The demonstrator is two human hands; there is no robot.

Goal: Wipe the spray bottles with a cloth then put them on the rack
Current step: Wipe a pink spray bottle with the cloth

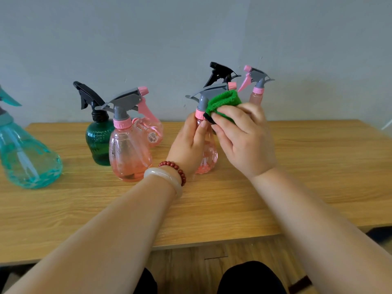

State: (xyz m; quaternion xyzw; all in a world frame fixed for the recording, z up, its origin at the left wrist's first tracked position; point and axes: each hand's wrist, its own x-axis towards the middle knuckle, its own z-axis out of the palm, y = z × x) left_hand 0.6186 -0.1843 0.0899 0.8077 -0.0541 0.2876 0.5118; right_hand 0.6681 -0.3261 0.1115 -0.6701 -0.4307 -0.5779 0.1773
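Note:
My left hand (188, 143) grips a pink spray bottle (209, 154) by its neck and holds it upright just above the wooden table (318, 166). My right hand (244, 139) holds a folded green cloth (224, 102) against the bottle's grey trigger head. Left of it stand another pink bottle (127, 153) with a grey head, a dark green bottle (98, 143) with a black head, and a third pink bottle (151, 130) behind them. A teal bottle (27, 160) stands at the far left. No rack is in view.
Behind my hands, a black spray head (220, 74) and a pink-and-grey spray head (255, 81) rise from bottles mostly hidden by my right hand. A grey wall backs the table. The table's near edge runs above my knees.

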